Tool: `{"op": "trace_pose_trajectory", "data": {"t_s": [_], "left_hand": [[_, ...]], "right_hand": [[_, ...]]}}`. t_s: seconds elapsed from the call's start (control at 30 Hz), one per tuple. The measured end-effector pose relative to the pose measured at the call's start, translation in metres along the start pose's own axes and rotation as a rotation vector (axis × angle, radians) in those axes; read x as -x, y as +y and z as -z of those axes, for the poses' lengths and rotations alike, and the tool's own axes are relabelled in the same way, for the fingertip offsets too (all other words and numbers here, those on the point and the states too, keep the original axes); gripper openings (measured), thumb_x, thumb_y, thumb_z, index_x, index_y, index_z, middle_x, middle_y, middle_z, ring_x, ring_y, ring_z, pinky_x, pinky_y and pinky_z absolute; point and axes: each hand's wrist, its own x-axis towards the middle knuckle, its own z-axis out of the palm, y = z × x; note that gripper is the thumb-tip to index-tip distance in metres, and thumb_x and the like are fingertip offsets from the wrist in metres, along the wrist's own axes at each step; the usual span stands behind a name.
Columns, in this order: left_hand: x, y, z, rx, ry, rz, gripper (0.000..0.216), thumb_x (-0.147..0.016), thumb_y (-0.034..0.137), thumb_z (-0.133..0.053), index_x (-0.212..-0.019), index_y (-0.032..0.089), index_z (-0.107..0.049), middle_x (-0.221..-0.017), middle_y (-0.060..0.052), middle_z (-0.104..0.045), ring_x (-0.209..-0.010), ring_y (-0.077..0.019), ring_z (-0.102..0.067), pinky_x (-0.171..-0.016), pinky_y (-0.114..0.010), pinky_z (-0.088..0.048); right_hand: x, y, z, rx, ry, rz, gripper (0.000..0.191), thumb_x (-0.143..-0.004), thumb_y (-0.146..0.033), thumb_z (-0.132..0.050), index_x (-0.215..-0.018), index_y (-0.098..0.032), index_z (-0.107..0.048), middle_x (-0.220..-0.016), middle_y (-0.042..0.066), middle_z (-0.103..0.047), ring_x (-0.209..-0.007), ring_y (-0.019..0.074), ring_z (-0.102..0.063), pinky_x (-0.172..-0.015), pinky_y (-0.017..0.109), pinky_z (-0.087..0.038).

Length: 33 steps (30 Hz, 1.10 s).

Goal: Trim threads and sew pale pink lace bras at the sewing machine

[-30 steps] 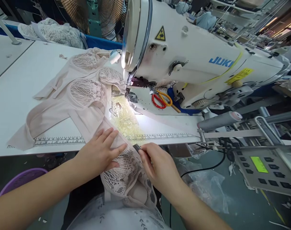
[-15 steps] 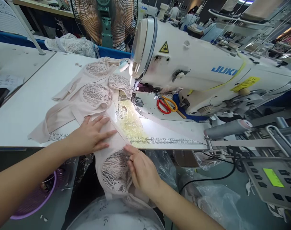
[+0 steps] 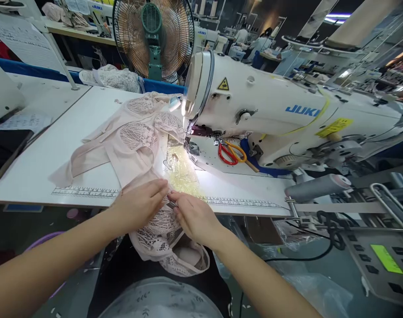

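My left hand (image 3: 140, 203) is closed on the edge of a pale pink lace bra (image 3: 161, 227) at the table's front edge. Close beside it, my right hand (image 3: 196, 216) has its fingers closed round a small grey metal tool (image 3: 171, 204), whose kind I cannot make out. The fingertips of both hands nearly meet at the fabric. One lace cup hangs off the table over my lap. More pale pink bras (image 3: 138, 134) lie on the white table, reaching back to the needle area of the sewing machine (image 3: 254, 97).
Red-handled and orange-handled scissors (image 3: 228, 153) lie under the machine arm. A printed ruler (image 3: 241, 202) runs along the table front. A phone (image 3: 9, 152) lies at left, a fan (image 3: 151, 39) stands behind, and a control panel (image 3: 377, 260) sits at lower right.
My left hand has gone from lying spread on the fabric to closed beside my right hand. The lace cup has turned and hangs lower. The camera view has shifted slightly.
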Motion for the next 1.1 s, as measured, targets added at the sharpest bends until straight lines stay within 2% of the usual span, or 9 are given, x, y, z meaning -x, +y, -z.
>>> {"op": "trace_pose_trajectory", "data": {"t_s": [0.07, 0.13, 0.23, 0.3, 0.47, 0.6, 0.8, 1.0, 1.1], "left_hand": [[0.000, 0.006, -0.005, -0.010, -0.012, 0.027, 0.038, -0.095, 0.026, -0.034, -0.125, 0.012, -0.054, -0.129, -0.015, -0.056, -0.120, -0.0253, -0.051, -0.098, -0.038, -0.045], [0.000, 0.005, -0.007, -0.007, -0.037, 0.027, 0.039, -0.094, 0.029, -0.037, -0.128, 0.017, -0.052, -0.131, -0.013, -0.054, -0.122, -0.0265, -0.049, -0.098, -0.039, -0.043], [0.000, 0.001, -0.008, -0.005, -0.044, 0.002, 0.038, -0.092, 0.030, -0.042, -0.128, 0.020, -0.052, -0.131, -0.014, -0.053, -0.122, -0.0282, -0.048, -0.096, -0.041, -0.044], [0.000, 0.000, -0.008, 0.003, -0.039, 0.005, 0.038, -0.091, 0.031, -0.046, -0.127, 0.020, -0.053, -0.130, -0.016, -0.053, -0.121, -0.0293, -0.049, -0.094, -0.042, -0.045], [0.000, 0.001, -0.009, 0.012, -0.042, 0.032, 0.038, -0.090, 0.035, -0.049, -0.124, 0.021, -0.054, -0.131, -0.015, -0.053, -0.122, -0.0297, -0.048, -0.094, -0.043, -0.046], [0.000, 0.000, -0.009, 0.028, -0.057, 0.017, 0.036, -0.089, 0.034, -0.050, -0.120, 0.019, -0.057, -0.131, -0.016, -0.052, -0.122, -0.0310, -0.048, -0.093, -0.043, -0.045], [-0.001, 0.002, -0.009, 0.039, -0.040, 0.047, 0.038, -0.088, 0.036, -0.052, -0.123, 0.020, -0.056, -0.131, -0.016, -0.052, -0.121, -0.0309, -0.048, -0.095, -0.043, -0.044], [-0.002, 0.003, -0.009, 0.002, -0.048, 0.051, 0.043, -0.087, 0.039, -0.055, -0.127, 0.024, -0.054, -0.131, -0.016, -0.052, -0.119, -0.0311, -0.050, -0.095, -0.044, -0.043], [-0.001, 0.003, -0.009, -0.009, -0.046, 0.051, 0.043, -0.086, 0.038, -0.056, -0.126, 0.023, -0.055, -0.131, -0.016, -0.052, -0.119, -0.0312, -0.050, -0.095, -0.044, -0.043]], "right_hand": [[0.000, -0.001, 0.005, -0.050, -0.016, -0.035, 0.020, -0.090, -0.014, -0.036, -0.096, -0.012, -0.055, -0.106, 0.015, -0.067, -0.102, 0.0209, -0.061, -0.086, 0.034, -0.051], [-0.004, -0.001, 0.009, -0.030, 0.004, -0.169, 0.020, -0.091, -0.016, -0.036, -0.090, -0.015, -0.056, -0.093, 0.011, -0.067, -0.087, 0.0194, -0.063, -0.074, 0.031, -0.051], [-0.012, -0.001, 0.009, 0.107, 0.047, -0.391, 0.023, -0.090, -0.020, -0.038, -0.077, -0.018, -0.057, -0.070, 0.005, -0.059, -0.065, 0.0173, -0.055, -0.057, 0.027, -0.041], [-0.018, 0.000, 0.006, 0.171, 0.017, -0.432, 0.023, -0.089, -0.020, -0.040, -0.078, -0.017, -0.061, -0.067, 0.003, -0.055, -0.062, 0.0165, -0.051, -0.054, 0.026, -0.034], [-0.030, 0.003, -0.006, 0.276, -0.054, -0.419, 0.027, -0.090, -0.022, -0.041, -0.092, -0.018, -0.067, -0.067, 0.002, -0.050, -0.057, 0.0143, -0.043, -0.050, 0.025, -0.023], [-0.035, 0.003, -0.008, 0.308, -0.107, -0.376, 0.027, -0.090, -0.020, -0.041, -0.090, -0.017, -0.067, -0.064, 0.001, -0.045, -0.056, 0.0142, -0.036, -0.050, 0.026, -0.020], [-0.026, -0.002, 0.003, 0.411, -0.207, -0.306, 0.025, -0.086, -0.012, -0.041, -0.085, -0.015, -0.065, -0.063, 0.002, -0.045, -0.055, 0.0154, -0.035, -0.049, 0.028, -0.016], [-0.015, -0.004, 0.009, 0.435, -0.187, -0.314, 0.025, -0.088, -0.014, -0.041, -0.086, -0.014, -0.066, -0.061, 0.001, -0.044, -0.053, 0.0151, -0.033, -0.049, 0.028, -0.015], [-0.018, -0.004, 0.008, 0.408, -0.151, -0.311, 0.029, -0.089, -0.014, -0.039, -0.094, -0.014, -0.068, -0.062, 0.002, -0.045, -0.054, 0.0149, -0.034, -0.049, 0.028, -0.016]]}}
